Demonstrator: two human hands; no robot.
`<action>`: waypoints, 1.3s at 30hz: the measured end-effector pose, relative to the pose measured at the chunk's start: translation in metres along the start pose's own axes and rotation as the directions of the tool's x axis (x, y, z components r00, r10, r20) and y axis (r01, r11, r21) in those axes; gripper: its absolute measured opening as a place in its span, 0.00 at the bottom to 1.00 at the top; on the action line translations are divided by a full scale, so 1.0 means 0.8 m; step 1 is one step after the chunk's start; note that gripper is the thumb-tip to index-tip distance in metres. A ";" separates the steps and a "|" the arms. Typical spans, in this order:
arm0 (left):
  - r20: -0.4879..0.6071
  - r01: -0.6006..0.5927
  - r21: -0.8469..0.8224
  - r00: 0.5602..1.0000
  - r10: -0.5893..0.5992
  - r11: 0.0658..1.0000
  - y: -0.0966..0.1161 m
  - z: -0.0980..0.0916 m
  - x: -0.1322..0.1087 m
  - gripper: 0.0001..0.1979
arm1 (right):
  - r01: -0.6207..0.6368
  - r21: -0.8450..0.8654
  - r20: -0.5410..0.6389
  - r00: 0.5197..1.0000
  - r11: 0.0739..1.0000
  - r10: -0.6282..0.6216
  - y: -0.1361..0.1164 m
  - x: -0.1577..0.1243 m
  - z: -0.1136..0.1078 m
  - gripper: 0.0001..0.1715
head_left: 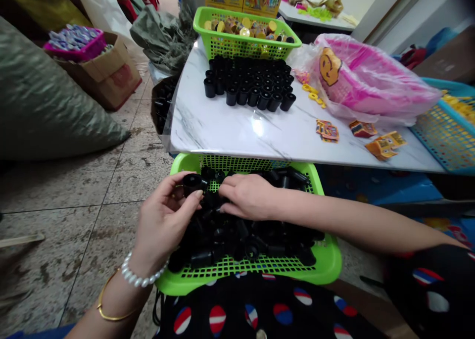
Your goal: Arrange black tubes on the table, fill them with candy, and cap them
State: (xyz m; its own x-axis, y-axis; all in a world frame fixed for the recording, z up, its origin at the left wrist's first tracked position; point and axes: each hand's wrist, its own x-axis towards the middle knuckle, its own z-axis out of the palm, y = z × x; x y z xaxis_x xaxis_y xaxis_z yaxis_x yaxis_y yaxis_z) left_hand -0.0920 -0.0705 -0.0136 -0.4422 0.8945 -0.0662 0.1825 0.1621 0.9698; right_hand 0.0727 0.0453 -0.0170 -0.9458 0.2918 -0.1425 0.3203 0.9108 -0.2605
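My left hand (168, 213) is closed round a black plastic cup (193, 181), whose round opening faces up. It is above the left side of a green basket (330, 260) in my lap. Many loose black plastic pieces (237, 235) fill this basket, lying at all angles. My right hand (247, 195) reaches down among them near the middle, its fingers bent and pressed together. Whatever its fingertips hold, if anything, is hidden by the hand and the dark pieces. Rows of similar black cups (252, 81) stand on the white marbled table (222, 128) ahead.
Behind the cups sits a green basket (256, 40) of yellow-capped pieces. To the right are a plastic-lined pink basket (356, 76), small orange packets (386, 145) and a blue basket (438, 126). A large sack (48, 96) and a cardboard box (107, 76) stand on the left floor.
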 end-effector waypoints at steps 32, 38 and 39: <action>0.167 0.009 0.204 0.985 -0.044 0.979 -0.002 -0.013 -0.058 0.21 | 0.127 0.021 0.023 0.992 0.992 -0.128 -0.020 -0.024 0.001 0.20; 0.301 -0.074 0.297 0.953 -0.019 0.952 0.007 -0.003 -0.065 0.18 | -0.113 0.717 -0.031 0.981 0.688 0.194 -0.003 -0.066 -0.023 0.18; 0.312 -0.085 0.297 0.950 -0.013 0.951 0.009 0.000 -0.066 0.17 | -0.138 0.849 -0.001 0.965 0.511 0.262 -0.004 -0.069 -0.022 0.13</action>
State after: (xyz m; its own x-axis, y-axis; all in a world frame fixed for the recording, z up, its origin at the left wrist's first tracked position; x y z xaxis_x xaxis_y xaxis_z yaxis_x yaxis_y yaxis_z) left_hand -0.0678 -0.1164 -0.0034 -0.1481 0.9777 -0.1487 0.4724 0.2020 0.8579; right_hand 0.1232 0.0315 0.0088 -0.8290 0.5203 -0.2051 0.3396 0.1769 -0.9238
